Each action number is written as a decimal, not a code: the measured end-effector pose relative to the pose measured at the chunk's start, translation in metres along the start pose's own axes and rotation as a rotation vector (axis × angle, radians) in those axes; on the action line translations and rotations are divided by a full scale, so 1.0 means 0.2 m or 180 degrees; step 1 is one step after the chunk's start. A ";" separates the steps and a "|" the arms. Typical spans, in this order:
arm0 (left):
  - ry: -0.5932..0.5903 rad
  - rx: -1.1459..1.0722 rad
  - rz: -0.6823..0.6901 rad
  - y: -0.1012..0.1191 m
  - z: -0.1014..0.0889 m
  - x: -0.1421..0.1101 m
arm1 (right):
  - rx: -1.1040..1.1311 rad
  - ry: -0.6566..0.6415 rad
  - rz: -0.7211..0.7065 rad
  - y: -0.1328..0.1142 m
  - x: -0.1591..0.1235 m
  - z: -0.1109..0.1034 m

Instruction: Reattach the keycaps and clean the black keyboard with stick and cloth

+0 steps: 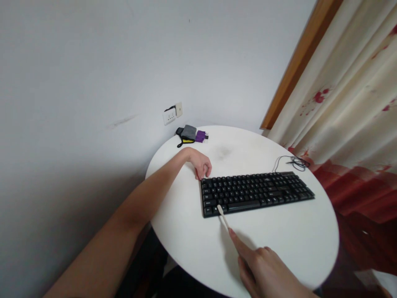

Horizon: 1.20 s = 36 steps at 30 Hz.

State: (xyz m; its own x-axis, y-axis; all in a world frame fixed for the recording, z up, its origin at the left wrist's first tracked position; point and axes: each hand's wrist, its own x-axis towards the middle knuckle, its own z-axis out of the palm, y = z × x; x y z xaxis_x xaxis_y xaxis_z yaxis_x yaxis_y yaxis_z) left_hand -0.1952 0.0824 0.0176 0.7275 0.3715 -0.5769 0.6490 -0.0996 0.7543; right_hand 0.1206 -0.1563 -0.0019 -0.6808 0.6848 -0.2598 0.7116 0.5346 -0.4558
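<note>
A black keyboard (256,193) lies across a round white table (288,244). My left hand (202,164) rests on the table at the keyboard's far left corner, fingers curled down and touching its edge. My right hand (263,267) is closed round a thin white brush (223,216), index finger stretched along its handle. The brush's tip rests on the keys near the keyboard's front left corner.
The keyboard's black cable (293,162) coils at the table's right side. A grey, yellow and purple bundle (190,135) sits at the table's back edge below a wall socket (172,114). A cream and red curtain (356,124) hangs on the right.
</note>
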 end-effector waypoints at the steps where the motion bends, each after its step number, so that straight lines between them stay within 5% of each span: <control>1: -0.0004 -0.0002 -0.0020 0.00 0.00 0.00 | 0.0013 -0.0018 0.0005 0.00 -0.02 -0.01; 6: 0.0071 -0.0032 -0.0185 0.01 0.00 0.00 | 0.0211 0.0396 -0.0015 -0.07 -0.01 -0.14; 10: 0.0101 -0.0020 -0.0220 0.01 0.01 0.00 | 0.0394 0.0913 -0.0195 -0.11 0.16 -0.25; 18: 0.0170 -0.0152 -0.0245 0.01 0.02 0.00 | 0.0178 0.0939 -0.0345 -0.06 0.48 -0.29; 36: 0.0024 0.0012 -0.0082 -0.01 0.00 0.00 | -0.0426 0.0521 0.0074 -0.02 0.18 -0.16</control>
State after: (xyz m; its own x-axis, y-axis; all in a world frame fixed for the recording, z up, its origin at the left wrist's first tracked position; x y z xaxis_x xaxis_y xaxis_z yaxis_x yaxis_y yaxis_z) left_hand -0.1961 0.0832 0.0164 0.7089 0.3808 -0.5937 0.6682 -0.0932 0.7381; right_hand 0.0989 -0.1187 0.0186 -0.6345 0.7632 -0.1221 0.7509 0.5712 -0.3315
